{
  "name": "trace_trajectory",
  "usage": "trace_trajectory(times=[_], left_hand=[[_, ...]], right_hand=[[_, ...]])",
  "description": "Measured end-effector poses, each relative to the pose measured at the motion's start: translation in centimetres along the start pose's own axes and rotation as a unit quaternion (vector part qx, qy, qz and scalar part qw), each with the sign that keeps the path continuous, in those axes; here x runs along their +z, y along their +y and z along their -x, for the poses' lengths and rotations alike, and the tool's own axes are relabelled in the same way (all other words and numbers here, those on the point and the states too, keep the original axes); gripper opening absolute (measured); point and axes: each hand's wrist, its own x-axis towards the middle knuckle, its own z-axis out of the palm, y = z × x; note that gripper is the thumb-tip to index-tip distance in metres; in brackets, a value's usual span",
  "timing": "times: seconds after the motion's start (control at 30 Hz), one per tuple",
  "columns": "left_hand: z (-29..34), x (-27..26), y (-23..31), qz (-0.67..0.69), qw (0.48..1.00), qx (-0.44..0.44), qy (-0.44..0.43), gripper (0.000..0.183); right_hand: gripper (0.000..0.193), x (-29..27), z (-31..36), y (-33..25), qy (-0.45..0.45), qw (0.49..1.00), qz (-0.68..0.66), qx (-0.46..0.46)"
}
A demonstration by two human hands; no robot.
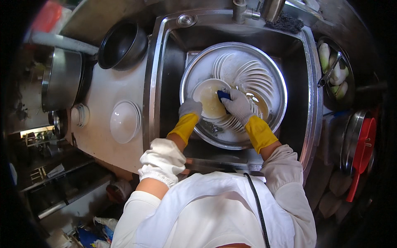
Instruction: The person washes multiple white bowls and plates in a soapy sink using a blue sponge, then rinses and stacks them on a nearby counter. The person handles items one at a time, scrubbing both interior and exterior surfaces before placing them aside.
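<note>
My left hand [190,108], in a white glove with a yellow cuff, grips the left rim of a white plate [204,99] with yellowish liquid on it. In my gloved right hand [238,105] is a dark blue sponge [223,96], pressed at the plate's right side. Both hands are over a round metal basin [283,82] of soapy water, which stands inside the steel sink [173,45]. Several white plates [255,76] lean in overlapping rows in the basin, around the held plate. My fingertips are partly hidden.
A stack of white plates [125,121] and a black pot [122,46] sit on the counter left of the sink. The faucet [245,11] rises at the back. To the right are a bowl of pale green vegetables [336,68] and a red-handled item [364,144].
</note>
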Motion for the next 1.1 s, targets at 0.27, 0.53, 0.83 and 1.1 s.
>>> trace_trajectory(times=[0.27,0.53,0.83,1.1], left_hand=[[6.6,-3.1,4.9,0.124,0.963,0.239,0.013,0.040],[3.6,-1.0,3.2,0.383,0.915,0.119,-0.039,0.066],[2.0,-0.7,-0.7,0.489,0.866,0.077,-0.070,0.063],[2.9,-1.2,-1.0,0.446,0.891,0.056,-0.062,0.072]], right_hand=[[0.032,0.6,-0.5,1.1,0.027,0.998,-0.056,0.011],[0.047,1.5,-1.6,-0.3,0.087,0.988,-0.102,0.075],[0.042,7.3,0.3,-2.3,-0.060,0.998,0.014,-0.031],[0.043,7.2,-1.0,-3.3,0.093,0.988,0.111,-0.054]])
